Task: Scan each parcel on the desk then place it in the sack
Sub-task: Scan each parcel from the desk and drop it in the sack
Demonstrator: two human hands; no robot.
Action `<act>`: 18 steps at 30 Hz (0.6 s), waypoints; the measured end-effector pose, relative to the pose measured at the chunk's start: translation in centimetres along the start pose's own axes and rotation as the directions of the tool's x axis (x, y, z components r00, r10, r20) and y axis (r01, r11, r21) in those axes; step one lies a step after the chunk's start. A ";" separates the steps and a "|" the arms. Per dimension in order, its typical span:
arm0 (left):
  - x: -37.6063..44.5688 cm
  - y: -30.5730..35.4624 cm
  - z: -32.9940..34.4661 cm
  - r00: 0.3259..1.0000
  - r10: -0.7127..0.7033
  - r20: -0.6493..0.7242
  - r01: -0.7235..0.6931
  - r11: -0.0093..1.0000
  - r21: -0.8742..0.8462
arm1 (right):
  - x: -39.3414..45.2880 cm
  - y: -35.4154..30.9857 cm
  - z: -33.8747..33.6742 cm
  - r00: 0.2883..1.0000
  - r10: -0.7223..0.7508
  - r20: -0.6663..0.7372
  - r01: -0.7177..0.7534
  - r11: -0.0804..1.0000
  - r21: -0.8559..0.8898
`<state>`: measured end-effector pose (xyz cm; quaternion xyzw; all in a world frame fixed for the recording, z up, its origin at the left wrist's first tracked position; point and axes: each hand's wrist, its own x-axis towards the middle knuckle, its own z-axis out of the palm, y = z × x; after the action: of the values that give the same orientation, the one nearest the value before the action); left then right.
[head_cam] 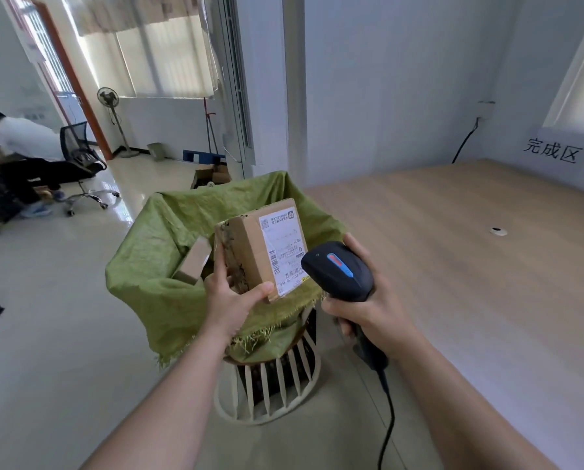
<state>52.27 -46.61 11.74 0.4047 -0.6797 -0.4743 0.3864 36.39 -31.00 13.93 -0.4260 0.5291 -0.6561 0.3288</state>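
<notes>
The left hand [231, 296] grips a cardboard parcel [261, 247] by its near corner, holding it tilted above the open mouth of the green sack [154, 252]. The right hand [368, 312] is wrapped round the handle of a black scanner [338, 271], whose head sits just beside the parcel's white label [283, 249]. 1 smaller box [195, 261] lies inside the sack. The wooden desk [470, 249] lies to the right of the sack.

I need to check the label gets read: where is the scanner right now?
In the head view, the scanner is right of centre, gripped by the right hand, its head beside the label of the parcel that the left hand holds over the green sack.
</notes>
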 end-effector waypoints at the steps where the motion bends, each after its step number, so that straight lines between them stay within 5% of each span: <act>1: 1.2 -0.1 0.1 1.000 -0.010 -0.002 0.010 1.000 0.009 | 1.2 0.2 -0.2 1.000 -0.002 -0.002 0.002 1.000 0.001; 18: 22.2 -2.8 2.6 0.974 -0.208 -0.092 0.219 0.966 0.137 | 17.0 3.6 -0.2 0.992 0.026 -0.121 -0.032 0.998 -0.052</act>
<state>42.15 -66.71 11.52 0.5206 -0.6497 -0.4463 0.3281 29.02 -46.75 14.05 -0.3866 0.5716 -0.6613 0.2942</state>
